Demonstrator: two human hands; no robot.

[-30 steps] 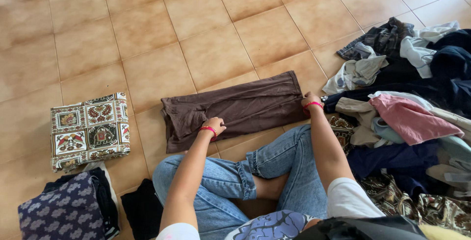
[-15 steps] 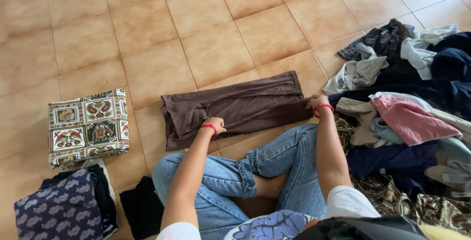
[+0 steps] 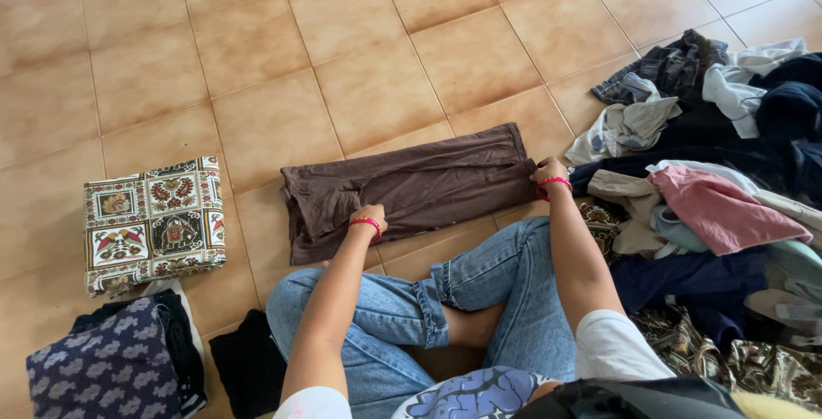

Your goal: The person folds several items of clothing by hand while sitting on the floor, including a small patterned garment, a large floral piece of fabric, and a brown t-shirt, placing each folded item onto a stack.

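A brown garment (image 3: 411, 186) lies folded into a long strip on the tiled floor in front of my crossed legs. My left hand (image 3: 368, 216) rests on its near edge toward the left end, fingers curled onto the cloth. At the strip's right end my right hand (image 3: 548, 171) grips the cloth. Each wrist wears a red band.
A folded patterned cloth (image 3: 154, 224) lies at the left. Below it sit a folded navy floral piece (image 3: 116, 368) and a black one (image 3: 248, 366). A big heap of unfolded clothes (image 3: 719, 188) fills the right side. Tan floor tiles (image 3: 342, 51) stretch beyond.
My right hand drew slightly back from the garment's right end, then returned to it. The left hand barely shifted along the near edge.
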